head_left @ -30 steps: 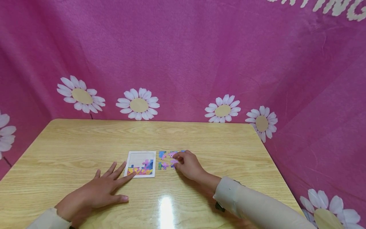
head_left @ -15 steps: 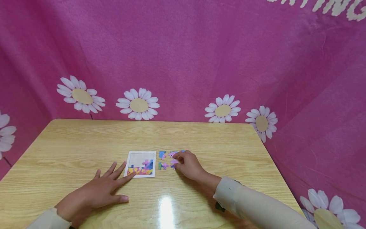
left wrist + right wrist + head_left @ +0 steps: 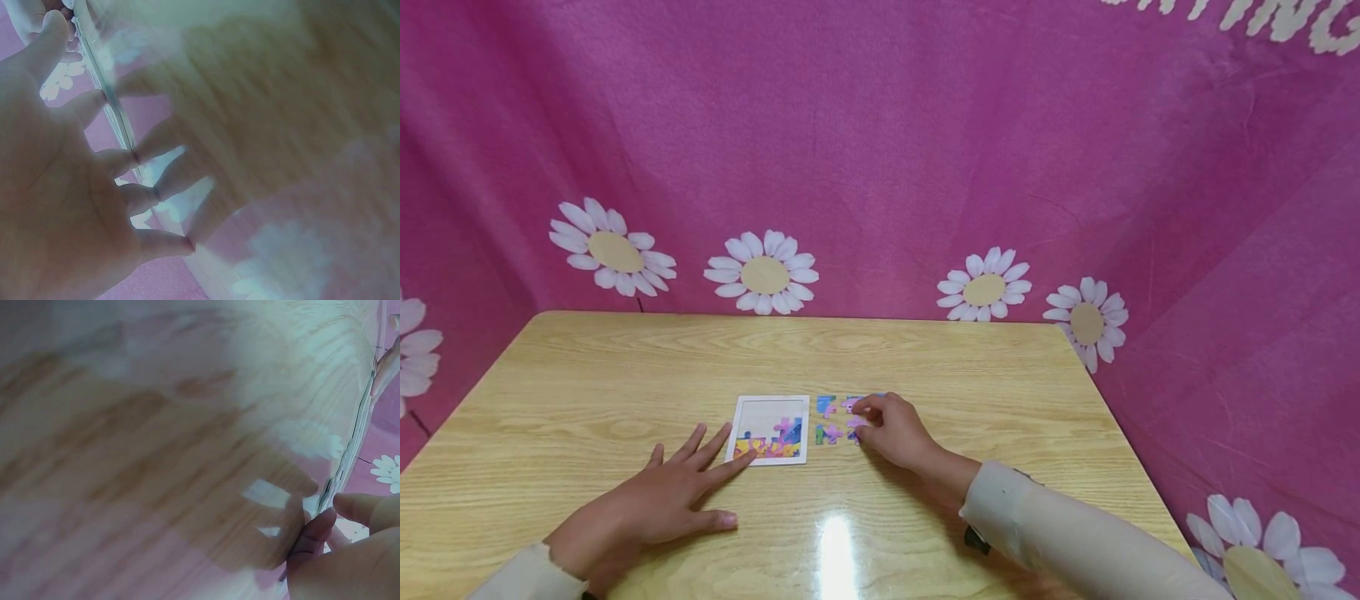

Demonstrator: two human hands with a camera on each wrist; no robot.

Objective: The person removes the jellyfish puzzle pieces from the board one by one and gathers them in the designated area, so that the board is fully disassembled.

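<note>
In the head view, a white-framed puzzle tray [image 3: 775, 399] lies flat on the table, its lower part filled with yellow, pink and blue pieces [image 3: 778, 450]. My left hand [image 3: 658, 498] rests flat beside it, fingers spread, with the index fingertip over the tray's lower left corner. Several loose puzzle pieces lie to the right of the tray, among them a blue-and-pink one [image 3: 826, 405] and a green-and-pink one [image 3: 828, 434]. Over the right-hand pieces, my right hand [image 3: 898, 433] bends its thumb and index finger down, partly covering them. I cannot tell whether it pinches one.
The wood-grain table [image 3: 962, 367] reflects a bright light near its front. Behind it hangs a pink cloth [image 3: 880, 167] printed with white daisies, which also runs along the right side.
</note>
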